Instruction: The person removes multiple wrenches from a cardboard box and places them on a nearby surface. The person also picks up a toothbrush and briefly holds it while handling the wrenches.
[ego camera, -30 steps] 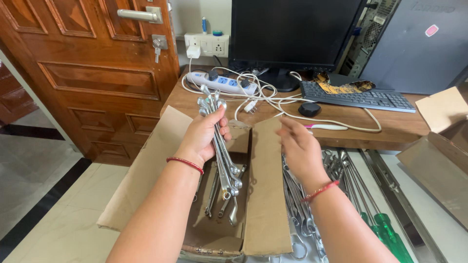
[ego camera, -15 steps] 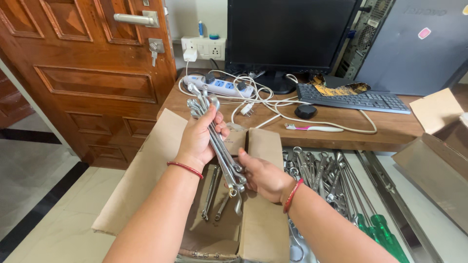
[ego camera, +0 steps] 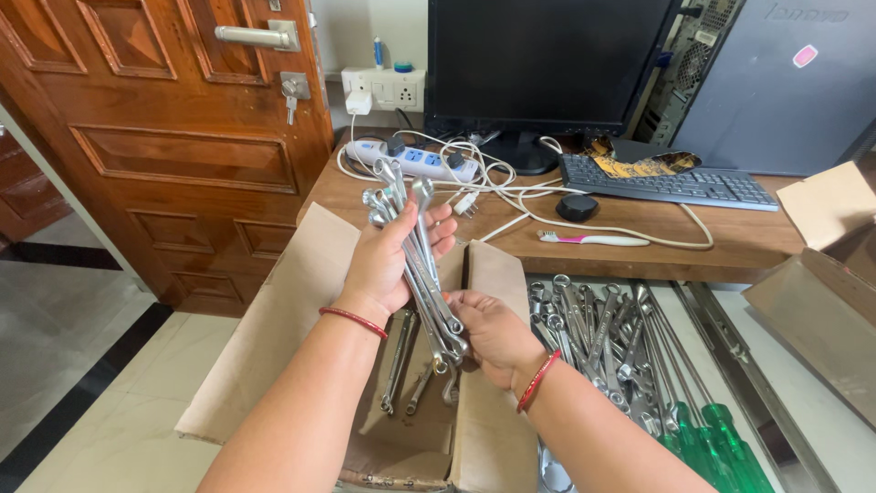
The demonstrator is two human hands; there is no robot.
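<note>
A panelled wooden door [ego camera: 182, 137] stood at the left, and beside it a wooden surface [ego camera: 748, 242] carried a dark monitor [ego camera: 547, 64], a black keyboard [ego camera: 671, 183], a white power strip [ego camera: 415, 157] with tangled cables, and a pink-and-white toothbrush [ego camera: 593, 240]. Below the surface's near edge an open cardboard box [ego camera: 301, 301] sat with its flaps spread, a few loose wrenches [ego camera: 401, 356] lying on its bottom.

The left hand [ego camera: 388, 260] was raised over the box, its grip closed around a bundle of combination wrenches [ego camera: 415, 256] held roughly upright and leaning a little (their ring ends fanned out above the fingers, the lower ends hanging down towards the box). The right hand [ego camera: 493, 333] was just below and to the right, its grip closed on the lower ends of the same bundle, fingers wrapped around the steel. Each wrist wore a red bangle.

To the right of the box more wrenches [ego camera: 593, 329] lay heaped together, with green-handled screwdrivers [ego camera: 721, 447] just beside them, and another cardboard box [ego camera: 821, 292] stood at the far right.
</note>
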